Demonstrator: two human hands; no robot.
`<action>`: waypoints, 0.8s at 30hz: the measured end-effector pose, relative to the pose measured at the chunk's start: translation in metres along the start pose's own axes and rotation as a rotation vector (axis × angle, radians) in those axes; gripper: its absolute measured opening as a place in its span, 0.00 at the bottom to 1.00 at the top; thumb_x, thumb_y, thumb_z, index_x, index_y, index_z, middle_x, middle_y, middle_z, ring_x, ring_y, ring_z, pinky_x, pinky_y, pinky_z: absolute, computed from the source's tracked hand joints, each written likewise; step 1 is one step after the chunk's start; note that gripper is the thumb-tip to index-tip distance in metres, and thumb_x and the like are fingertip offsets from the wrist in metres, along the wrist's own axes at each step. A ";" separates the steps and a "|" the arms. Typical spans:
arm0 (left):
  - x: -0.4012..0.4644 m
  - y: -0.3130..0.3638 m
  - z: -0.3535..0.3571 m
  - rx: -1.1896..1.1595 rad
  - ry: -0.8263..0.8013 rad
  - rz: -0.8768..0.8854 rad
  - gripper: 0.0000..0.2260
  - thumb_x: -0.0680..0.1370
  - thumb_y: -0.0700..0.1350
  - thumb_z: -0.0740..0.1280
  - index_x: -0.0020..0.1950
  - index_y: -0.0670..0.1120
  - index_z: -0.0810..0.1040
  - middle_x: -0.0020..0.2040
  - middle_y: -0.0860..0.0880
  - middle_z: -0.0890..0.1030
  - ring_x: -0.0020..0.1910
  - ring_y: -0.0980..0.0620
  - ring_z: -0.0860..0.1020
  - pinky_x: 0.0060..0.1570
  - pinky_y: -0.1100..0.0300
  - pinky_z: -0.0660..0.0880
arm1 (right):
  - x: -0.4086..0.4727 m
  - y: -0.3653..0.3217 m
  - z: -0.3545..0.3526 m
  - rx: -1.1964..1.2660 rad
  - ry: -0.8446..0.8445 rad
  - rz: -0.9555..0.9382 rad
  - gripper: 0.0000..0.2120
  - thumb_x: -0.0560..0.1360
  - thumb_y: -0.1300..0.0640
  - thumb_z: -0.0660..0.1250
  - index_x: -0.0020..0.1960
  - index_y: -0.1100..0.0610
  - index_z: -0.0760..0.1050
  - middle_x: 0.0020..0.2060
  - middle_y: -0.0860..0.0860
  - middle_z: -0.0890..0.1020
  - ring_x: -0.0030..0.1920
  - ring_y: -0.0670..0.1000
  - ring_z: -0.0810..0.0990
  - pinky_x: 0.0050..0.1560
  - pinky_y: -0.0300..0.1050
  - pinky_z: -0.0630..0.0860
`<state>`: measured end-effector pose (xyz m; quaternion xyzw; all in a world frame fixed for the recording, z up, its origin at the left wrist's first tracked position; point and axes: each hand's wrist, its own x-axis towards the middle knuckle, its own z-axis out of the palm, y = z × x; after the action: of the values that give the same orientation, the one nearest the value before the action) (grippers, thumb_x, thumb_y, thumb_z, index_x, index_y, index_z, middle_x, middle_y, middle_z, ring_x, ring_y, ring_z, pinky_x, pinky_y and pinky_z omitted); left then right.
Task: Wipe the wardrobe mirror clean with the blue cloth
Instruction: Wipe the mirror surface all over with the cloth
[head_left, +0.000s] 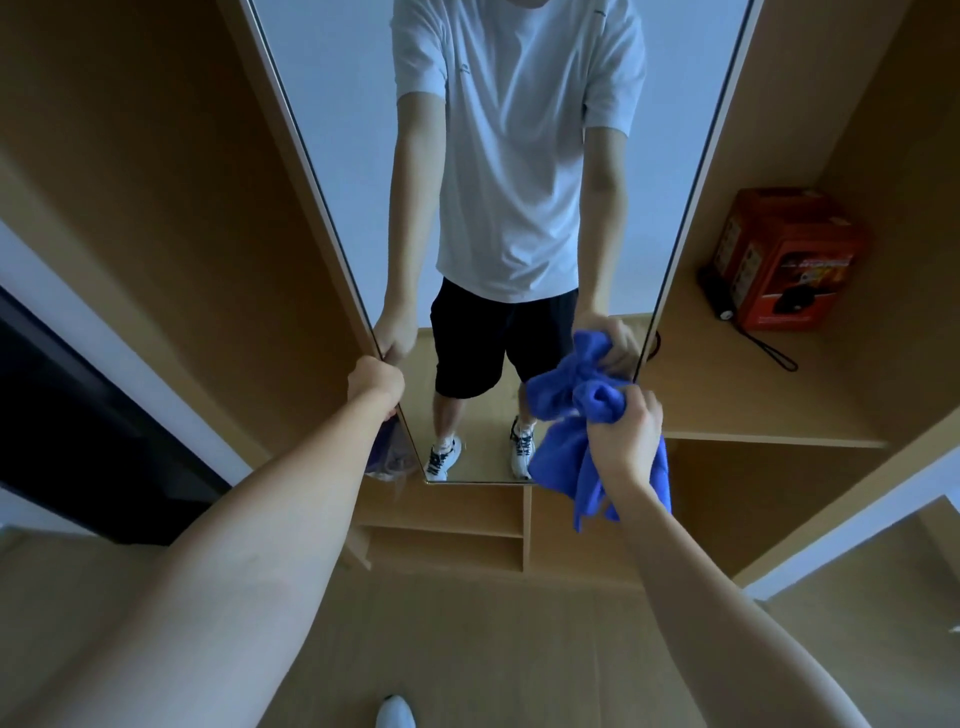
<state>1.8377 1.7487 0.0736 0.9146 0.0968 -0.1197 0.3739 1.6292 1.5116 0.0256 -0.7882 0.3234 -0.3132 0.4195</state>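
Open wooden wardrobe (779, 395) with the mirror (519, 156) mounted on a tall narrow panel at centre. Right-hand compartment: an orange-red box (789, 260) sits on the shelf (753, 405) towards the back, a black cylindrical item with a wrist strap (722, 299) lies just beside the box on its left, strap trailing across the shelf to the right. Small cubbies (447, 535) below the mirror, contents not visible. Something purple (387, 457) hangs behind the mirror's lower left edge, too blurred to identify. Left hand (376, 382) is closed around the mirror's left edge near the bottom, arm stretched forward, fingers wrapped behind the panel. Right hand (626, 431) is clenched on the blue cloth (571, 415), arm extended, knuckles facing the camera. Cloth is bunched: upper folds sit at the mirror's lower right area, close to the glass, rest hangs down below the hand past the mirror's bottom edge. Cannot tell whether the cloth actually touches the glass. Mirror reflects the person in a white t-shirt, black shorts and white sneakers, both reflected hands matching the real ones. Toe of a white shoe (396, 712) shows at the bottom of the view on the wooden floor (519, 649).
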 end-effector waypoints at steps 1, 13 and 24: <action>0.000 0.000 -0.001 -0.010 -0.003 0.000 0.19 0.79 0.38 0.57 0.71 0.39 0.65 0.64 0.36 0.75 0.51 0.35 0.80 0.36 0.50 0.82 | 0.001 -0.016 -0.004 0.078 0.048 -0.025 0.08 0.72 0.63 0.68 0.45 0.52 0.70 0.49 0.49 0.73 0.47 0.46 0.72 0.46 0.29 0.68; -0.006 0.000 0.002 -0.005 0.001 -0.009 0.18 0.80 0.39 0.56 0.70 0.40 0.65 0.62 0.37 0.75 0.48 0.37 0.81 0.36 0.50 0.82 | 0.011 -0.009 0.016 0.229 0.254 0.238 0.11 0.72 0.63 0.68 0.52 0.58 0.69 0.52 0.50 0.70 0.54 0.57 0.73 0.56 0.53 0.74; -0.011 0.002 -0.002 -0.014 0.005 0.009 0.20 0.80 0.38 0.56 0.72 0.40 0.65 0.66 0.38 0.74 0.53 0.37 0.80 0.43 0.48 0.82 | 0.011 -0.025 0.003 0.284 0.216 0.228 0.09 0.71 0.66 0.66 0.47 0.57 0.69 0.46 0.47 0.73 0.45 0.52 0.75 0.44 0.38 0.71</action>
<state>1.8283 1.7473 0.0794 0.9128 0.0943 -0.1147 0.3804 1.6441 1.5151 0.0480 -0.6414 0.4063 -0.3888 0.5219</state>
